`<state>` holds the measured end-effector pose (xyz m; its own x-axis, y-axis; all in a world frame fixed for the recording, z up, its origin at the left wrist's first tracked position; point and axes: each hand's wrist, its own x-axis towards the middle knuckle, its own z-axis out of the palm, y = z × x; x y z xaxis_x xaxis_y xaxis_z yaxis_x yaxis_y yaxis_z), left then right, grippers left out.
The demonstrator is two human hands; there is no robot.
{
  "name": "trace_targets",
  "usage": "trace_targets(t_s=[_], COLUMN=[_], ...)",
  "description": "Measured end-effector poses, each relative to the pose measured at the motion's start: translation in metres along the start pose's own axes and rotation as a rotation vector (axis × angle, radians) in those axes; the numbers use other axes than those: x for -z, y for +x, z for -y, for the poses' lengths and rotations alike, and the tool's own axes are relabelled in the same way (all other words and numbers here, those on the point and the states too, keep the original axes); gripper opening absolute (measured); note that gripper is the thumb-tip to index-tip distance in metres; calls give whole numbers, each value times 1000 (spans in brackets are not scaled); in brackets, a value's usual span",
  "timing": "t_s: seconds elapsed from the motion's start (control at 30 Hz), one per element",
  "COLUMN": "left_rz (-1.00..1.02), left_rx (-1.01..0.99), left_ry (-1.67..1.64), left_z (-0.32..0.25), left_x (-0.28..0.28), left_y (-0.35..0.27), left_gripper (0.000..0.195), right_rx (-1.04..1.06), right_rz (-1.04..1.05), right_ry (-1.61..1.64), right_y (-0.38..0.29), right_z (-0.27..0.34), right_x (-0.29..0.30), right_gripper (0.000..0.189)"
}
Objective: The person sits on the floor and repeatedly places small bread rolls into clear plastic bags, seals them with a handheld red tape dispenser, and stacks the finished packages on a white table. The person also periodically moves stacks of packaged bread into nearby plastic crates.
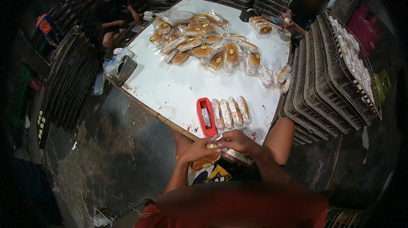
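Observation:
My left hand (199,149) grips a bread roll in clear wrapping, whose yellowish end (211,146) shows between thumb and fingers. My right hand (238,141) meets it from the other side and pinches the clear plastic film (217,138) at that end. Under my left wrist, over my lap, lies another browned bread roll (205,163) with a yellow sticker. A further packet (237,156) shows below my right hand, partly hidden by it. Just beyond my hands stands a red tape dispenser (206,116). Several wrapped rolls (231,112) lie in a row beside it.
A heap of bagged bread rolls (204,41) covers the far part of the white table (165,97). A grey tape dispenser (122,70) sits at the left edge. Stacked crates (322,78) rise at right, dark trays (71,78) at left. Two people sit across the table.

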<state>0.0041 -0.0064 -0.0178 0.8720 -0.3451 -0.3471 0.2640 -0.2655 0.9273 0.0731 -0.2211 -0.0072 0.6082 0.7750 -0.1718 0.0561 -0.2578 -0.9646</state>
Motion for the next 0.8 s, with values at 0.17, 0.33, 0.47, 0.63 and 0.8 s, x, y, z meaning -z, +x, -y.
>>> trace_targets(t_s=[0.17,0.33,0.47,0.63,0.8], left_rz=[-38,-436,-606,-712,-579], left_rx=[10,47,-206,-97,-343], left_ry=[-33,-260,-284,-415,-619], left_z=[-7,-17,-18,-20,-29], left_x=[1,-12,-27,-40,-40], left_y=[-6,7,25,34,29], left_gripper=[41,29,22,31,42], right_rx=[-30,134,53,110,38], right_rz=[61,-650,-653,-724,-561], right_ry=[-166,58,262,48,531], right_y=[3,19,23,24,25], right_z=[0,-8,-19,-35,-39], right_x=[17,13,-11,-25,-18], right_gripper=[28,22,26,37,33])
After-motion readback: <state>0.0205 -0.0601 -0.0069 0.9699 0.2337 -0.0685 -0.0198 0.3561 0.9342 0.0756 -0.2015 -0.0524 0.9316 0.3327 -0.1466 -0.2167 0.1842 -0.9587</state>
